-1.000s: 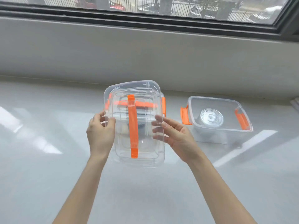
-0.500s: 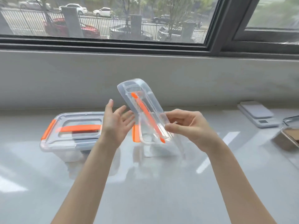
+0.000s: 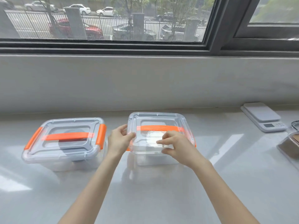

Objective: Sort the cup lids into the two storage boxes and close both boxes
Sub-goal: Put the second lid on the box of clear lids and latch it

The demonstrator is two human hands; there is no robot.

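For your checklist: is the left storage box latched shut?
Shut: its lid sits flat on the left storage box, both orange clips folded down.

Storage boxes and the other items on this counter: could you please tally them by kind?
Storage boxes: 2, left box and right box
Kitchen scale: 1
Metal-looking container, cut off at the right edge: 1
Total: 4

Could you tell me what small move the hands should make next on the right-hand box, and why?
Probably press the lid down, then swing up the orange side clips. The lid lies on the right box with both hands on it, left hand at its left edge, right hand on top, yet its clips hang below the rim, while the left box has its clips raised.
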